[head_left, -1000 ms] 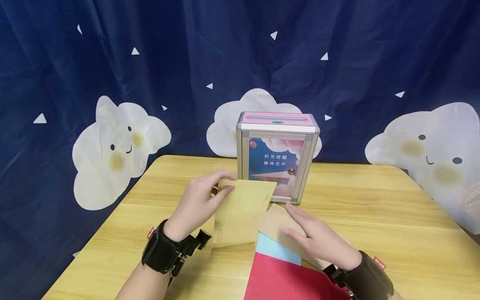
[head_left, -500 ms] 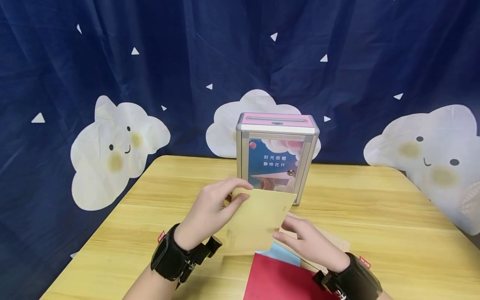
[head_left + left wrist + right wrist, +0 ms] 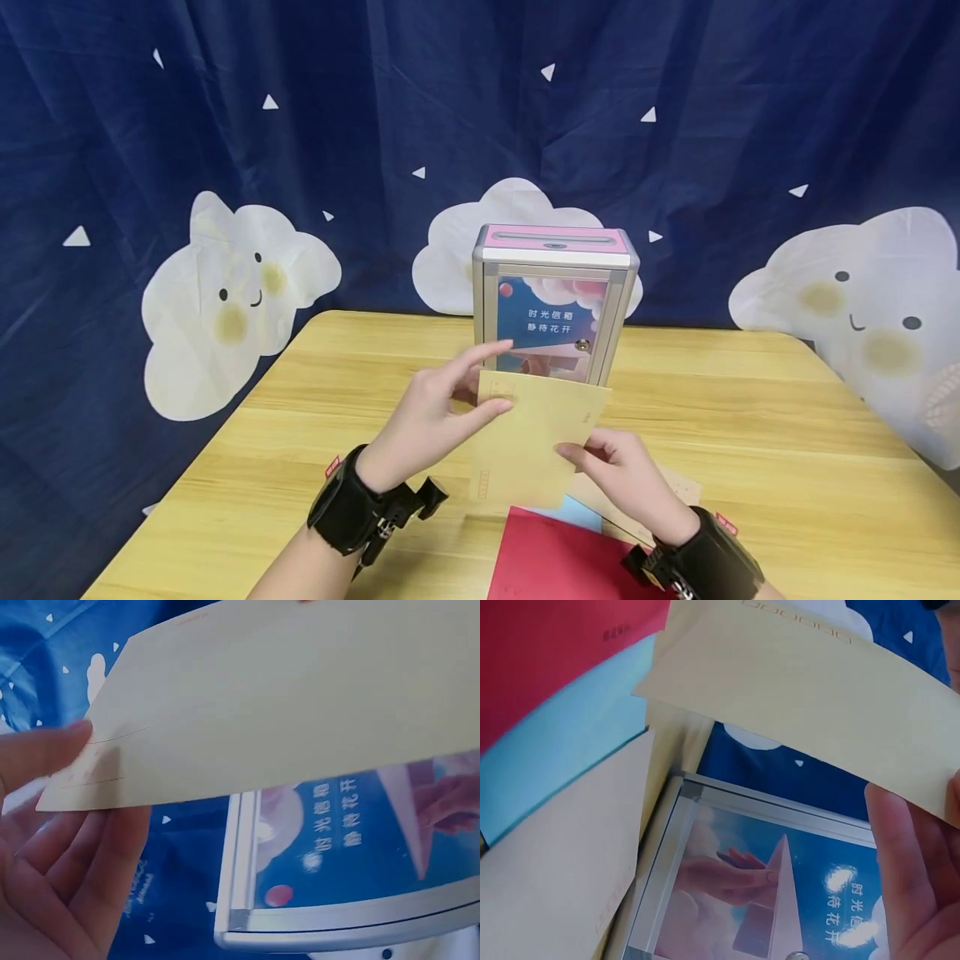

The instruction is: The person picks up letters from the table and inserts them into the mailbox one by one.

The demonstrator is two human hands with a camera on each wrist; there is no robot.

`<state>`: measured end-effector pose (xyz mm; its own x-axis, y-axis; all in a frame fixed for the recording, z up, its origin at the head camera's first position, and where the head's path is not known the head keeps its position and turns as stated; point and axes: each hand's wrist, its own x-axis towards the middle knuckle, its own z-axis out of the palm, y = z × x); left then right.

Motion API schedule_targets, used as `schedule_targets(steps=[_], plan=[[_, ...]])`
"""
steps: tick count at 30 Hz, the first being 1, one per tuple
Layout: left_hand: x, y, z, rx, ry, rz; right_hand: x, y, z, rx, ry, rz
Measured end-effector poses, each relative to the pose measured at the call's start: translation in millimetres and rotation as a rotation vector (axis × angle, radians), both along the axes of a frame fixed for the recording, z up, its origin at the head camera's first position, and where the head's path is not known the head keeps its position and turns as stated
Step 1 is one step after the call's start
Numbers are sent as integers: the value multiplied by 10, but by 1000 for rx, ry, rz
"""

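A yellow paper envelope point(image 3: 536, 442) stands tilted in front of the letter box point(image 3: 553, 317). My left hand point(image 3: 431, 425) is at its upper left corner, thumb in front and fingers behind, with the index finger raised above the top edge. In the left wrist view the left thumb point(image 3: 64, 746) meets the envelope's short edge. My right hand point(image 3: 626, 479) pinches the envelope's lower right side, thumb in front and fingers behind. In the right wrist view the right fingers point(image 3: 904, 862) pass behind the envelope's long edge.
Under my right hand lie a red envelope point(image 3: 562, 558), a light blue envelope point(image 3: 573, 514) and tan envelopes point(image 3: 678, 483). The metal-framed letter box has a pink top point(image 3: 555, 239) with a slot. Behind the wooden table point(image 3: 712, 400) hangs a dark blue cloud-patterned curtain point(image 3: 480, 83).
The yellow envelope has moved right and come off the table. My left index finger has lifted from its top edge. My right hand has left the tan envelope and grips the yellow one.
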<state>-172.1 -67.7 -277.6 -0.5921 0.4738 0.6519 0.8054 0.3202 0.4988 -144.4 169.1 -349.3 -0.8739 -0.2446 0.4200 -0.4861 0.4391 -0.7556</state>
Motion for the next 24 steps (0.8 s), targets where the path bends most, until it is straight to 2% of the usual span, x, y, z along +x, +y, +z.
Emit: schedule_targets(steps=[6, 8, 14, 24], plan=[[-78, -20, -124, -41, -227, -48, -3, 36, 27, -10, -10, -84], [-95, -23, -177, -60, -276, -53, -5, 45, 36, -12, -15, -102], [-122, -27, -300, -95, -330, -54, -4, 60, 51, -30, 8, -127], [-184, 6, -411, -24, -412, -60, 22, 75, 100, -45, 9, -148]])
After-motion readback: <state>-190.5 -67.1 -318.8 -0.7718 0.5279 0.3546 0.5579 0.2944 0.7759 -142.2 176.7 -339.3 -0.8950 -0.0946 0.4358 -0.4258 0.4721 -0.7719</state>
